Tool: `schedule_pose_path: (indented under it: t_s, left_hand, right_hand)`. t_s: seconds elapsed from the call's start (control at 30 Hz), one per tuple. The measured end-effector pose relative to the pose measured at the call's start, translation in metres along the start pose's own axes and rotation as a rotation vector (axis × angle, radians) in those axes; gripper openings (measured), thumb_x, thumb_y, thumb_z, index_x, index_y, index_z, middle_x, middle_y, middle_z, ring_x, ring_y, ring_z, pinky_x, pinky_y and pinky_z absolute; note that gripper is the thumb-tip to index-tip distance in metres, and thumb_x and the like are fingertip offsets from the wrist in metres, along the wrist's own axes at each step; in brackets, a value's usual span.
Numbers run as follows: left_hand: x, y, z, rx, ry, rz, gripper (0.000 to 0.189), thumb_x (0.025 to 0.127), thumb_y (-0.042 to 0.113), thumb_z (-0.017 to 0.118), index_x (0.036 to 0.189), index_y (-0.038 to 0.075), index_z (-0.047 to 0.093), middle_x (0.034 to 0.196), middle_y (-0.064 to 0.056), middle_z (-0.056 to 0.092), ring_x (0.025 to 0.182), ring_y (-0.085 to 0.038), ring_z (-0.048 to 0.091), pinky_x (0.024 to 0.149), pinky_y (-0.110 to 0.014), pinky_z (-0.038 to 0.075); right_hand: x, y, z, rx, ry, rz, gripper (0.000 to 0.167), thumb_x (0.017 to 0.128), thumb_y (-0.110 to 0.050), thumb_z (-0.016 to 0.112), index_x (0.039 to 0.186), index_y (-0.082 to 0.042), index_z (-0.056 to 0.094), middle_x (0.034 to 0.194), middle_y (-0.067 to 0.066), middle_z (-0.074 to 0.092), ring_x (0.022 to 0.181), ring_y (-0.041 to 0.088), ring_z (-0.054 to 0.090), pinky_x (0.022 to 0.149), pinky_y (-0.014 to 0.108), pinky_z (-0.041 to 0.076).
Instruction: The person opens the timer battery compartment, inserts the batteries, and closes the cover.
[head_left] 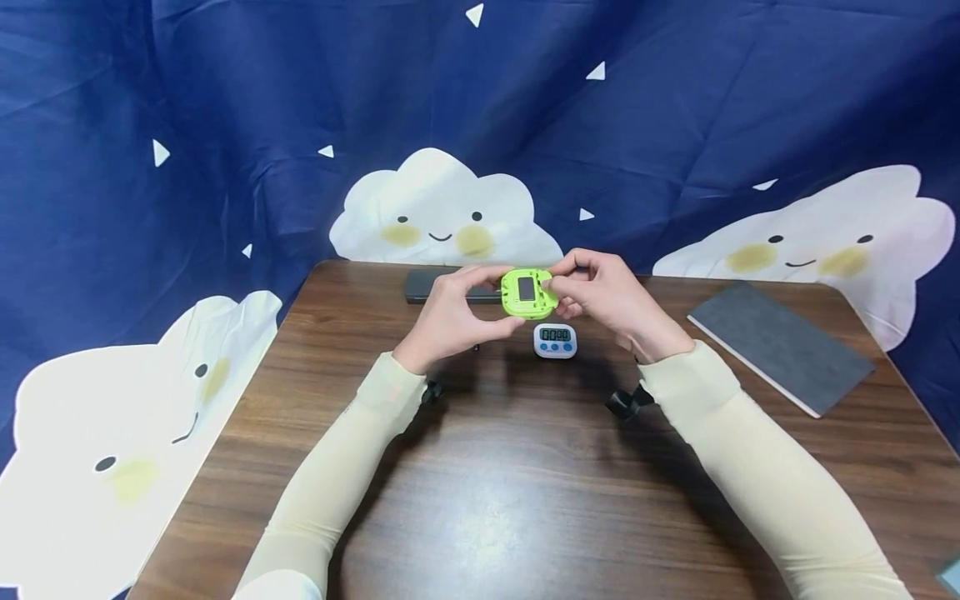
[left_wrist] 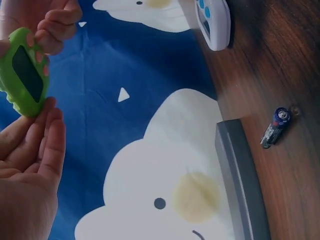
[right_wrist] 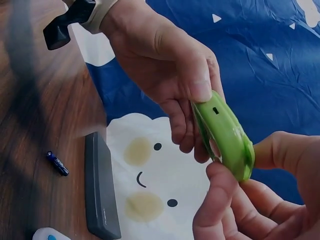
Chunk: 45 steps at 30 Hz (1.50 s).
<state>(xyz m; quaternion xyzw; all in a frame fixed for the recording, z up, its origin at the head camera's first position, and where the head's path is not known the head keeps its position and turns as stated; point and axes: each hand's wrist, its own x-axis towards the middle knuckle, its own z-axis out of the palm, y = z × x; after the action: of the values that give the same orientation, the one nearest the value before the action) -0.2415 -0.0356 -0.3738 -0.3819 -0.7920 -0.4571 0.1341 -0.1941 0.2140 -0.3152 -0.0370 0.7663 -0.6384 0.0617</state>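
Above the far part of the table, both hands hold a lime green digital timer (head_left: 517,304). Its back, with a dark rectangular patch, faces the head camera; the left wrist view shows its screen (left_wrist: 27,74). My left hand (head_left: 452,312) grips the left side between thumb and fingers. On the opposite edge, my right hand (head_left: 603,300) pinches the timer, thumb on the back. Below them a white digital timer (head_left: 555,341) with blue buttons rests on the table, its display lit with digits. A small dark blue battery (left_wrist: 274,129) lies on the wood, mostly hidden by my left hand in the head view.
Behind my left hand, a long dark grey case (head_left: 422,286) lies along the table's back edge. A grey notebook (head_left: 780,346) is at the right. The wooden table (head_left: 480,500) backs onto a blue cloud-print curtain (head_left: 247,83). Something pale (head_left: 951,575) shows at the lower right corner.
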Motion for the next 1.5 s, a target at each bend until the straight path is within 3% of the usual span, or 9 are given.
schedule_pose_path:
  t_s: [0.27,0.43,0.6,0.7,0.83,1.07,1.27,1.5]
  left_hand:
    - [-0.007,-0.008,-0.012,-0.026,0.034,-0.057,0.062,0.082,0.027,0.101,0.139,0.014,0.079,0.117,-0.001,0.083,0.110,-0.016,0.076,0.102,-0.036,0.062]
    - [-0.015,-0.012,-0.023,-0.016,0.050,-0.068,0.065,0.082,0.024,0.101,0.141,0.011,0.077,0.120,-0.006,0.083,0.112,-0.023,0.079,0.105,-0.042,0.063]
    - [-0.021,-0.026,-0.037,0.009,0.082,-0.092,0.063,0.082,0.023,0.100,0.140,0.008,0.077,0.120,-0.010,0.084,0.110,-0.030,0.080,0.103,-0.045,0.065]
    - [-0.022,-0.037,-0.046,0.028,0.109,-0.123,0.062,0.082,0.024,0.099,0.139,0.009,0.078,0.119,-0.010,0.084,0.108,-0.028,0.079,0.102,-0.045,0.065]
    - [-0.022,-0.046,-0.056,0.034,0.134,-0.150,0.063,0.083,0.024,0.099,0.140,0.008,0.078,0.117,-0.011,0.084,0.105,-0.026,0.078,0.101,-0.044,0.064]
    - [-0.023,-0.043,-0.063,-0.013,0.124,-0.166,0.063,0.084,0.023,0.098,0.141,0.009,0.077,0.119,-0.012,0.084,0.108,-0.028,0.078,0.103,-0.047,0.063]
    - [-0.022,-0.041,-0.063,-0.006,0.114,-0.159,0.064,0.083,0.023,0.099,0.142,0.010,0.076,0.119,-0.010,0.083,0.109,-0.026,0.078,0.103,-0.043,0.063]
    - [-0.023,-0.041,-0.064,0.004,0.119,-0.171,0.064,0.084,0.025,0.099,0.142,0.011,0.076,0.121,-0.010,0.083,0.111,-0.026,0.077,0.105,-0.041,0.061]
  right_hand:
    - [0.008,-0.005,0.006,-0.062,-0.045,0.027,0.028,0.104,-0.013,0.075,0.126,0.005,0.070,0.075,-0.004,0.078,0.065,0.011,0.073,0.064,0.024,0.066]
    - [0.014,-0.005,0.017,-0.017,-0.064,0.032,0.033,0.104,-0.011,0.076,0.130,0.009,0.069,0.077,0.000,0.078,0.064,0.008,0.071,0.065,0.023,0.066]
    - [0.015,0.001,0.034,0.077,-0.023,0.016,0.036,0.106,-0.010,0.076,0.136,0.007,0.067,0.081,-0.002,0.080,0.066,0.006,0.073,0.066,0.023,0.066]
    - [0.011,0.014,0.049,0.093,-0.023,0.029,0.036,0.107,-0.009,0.075,0.137,0.008,0.067,0.081,-0.002,0.080,0.065,0.006,0.073,0.065,0.023,0.066]
    - [0.006,0.044,0.074,0.066,-0.085,0.094,0.037,0.106,-0.006,0.074,0.138,0.011,0.066,0.081,0.003,0.081,0.065,0.008,0.074,0.064,0.025,0.067]
    - [0.010,0.095,0.100,-0.027,-0.168,0.267,0.033,0.108,-0.005,0.068,0.138,0.010,0.065,0.082,0.009,0.078,0.065,0.010,0.074,0.063,0.023,0.065]
    - [0.008,0.104,0.107,-0.087,-0.181,0.307,0.031,0.106,0.001,0.070,0.135,0.011,0.066,0.088,0.018,0.081,0.065,0.011,0.076,0.064,0.027,0.068]
    - [0.006,0.104,0.110,-0.131,-0.169,0.311,0.026,0.103,0.000,0.073,0.127,0.009,0.069,0.082,0.019,0.081,0.060,0.014,0.077,0.061,0.029,0.068]
